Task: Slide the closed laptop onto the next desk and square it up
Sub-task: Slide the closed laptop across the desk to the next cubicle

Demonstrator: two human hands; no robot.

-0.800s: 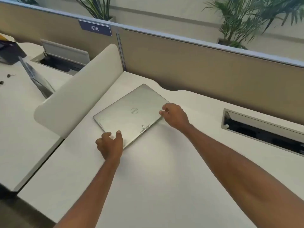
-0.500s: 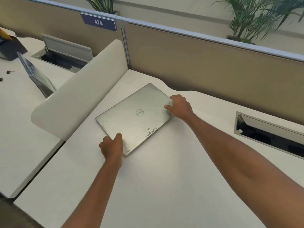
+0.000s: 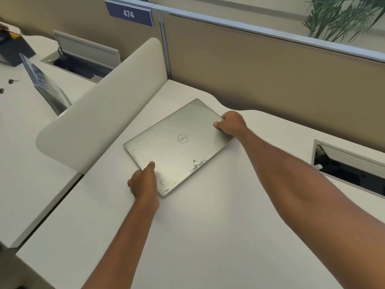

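A closed silver laptop [image 3: 179, 147] with a round logo lies flat on the white desk [image 3: 208, 236], turned at an angle to the desk edges. My left hand [image 3: 144, 182] grips its near left corner, thumb on the lid. My right hand [image 3: 230, 123] holds the far right corner, thumb on top and fingers over the edge. The laptop's left side lies close to the rounded white divider [image 3: 100, 113] between the two desks.
Left of the divider is another white desk [image 3: 20, 153] with a spiral notebook [image 3: 44, 84], a dark case [image 3: 12, 51] and an open cable tray [image 3: 83, 61]. A second cable slot [image 3: 350, 165] sits at the right. Tan partition panels [image 3: 270, 76] run along the back.
Both hands have turned and shifted the laptop a little; my right hand went from the right edge to the far right corner, my left hand stays on the near left corner.
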